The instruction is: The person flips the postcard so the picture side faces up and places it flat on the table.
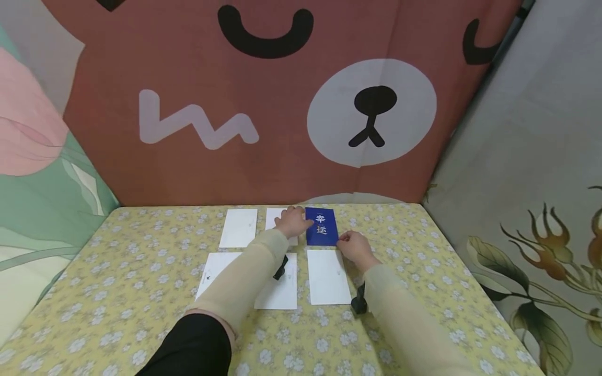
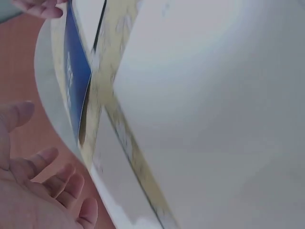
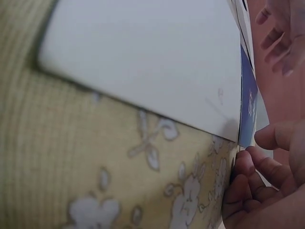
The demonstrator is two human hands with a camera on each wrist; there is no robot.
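A blue card [image 1: 322,227] with two large characters lies at the back right of a group of white cards. My right hand [image 1: 356,248] is at its near right corner, thumb and curled fingertips pinching the edge there. In the left wrist view, a dark gap shows under one edge of the blue card [image 2: 76,78]. My left hand [image 1: 293,222] reaches over the white card [image 1: 274,217] beside it, partly hiding it. Its fingers [image 2: 35,164] are spread and relaxed, holding nothing. Directly in front of the blue card lies another white card [image 1: 329,277].
More white cards lie on the yellow floral tablecloth [image 1: 141,292]: one at the back left [image 1: 238,228], and two in the front row partly under my left sleeve. A brown bear-print backdrop [image 1: 273,172] rises at the table's far edge. A patterned curtain [image 1: 517,172] hangs at right.
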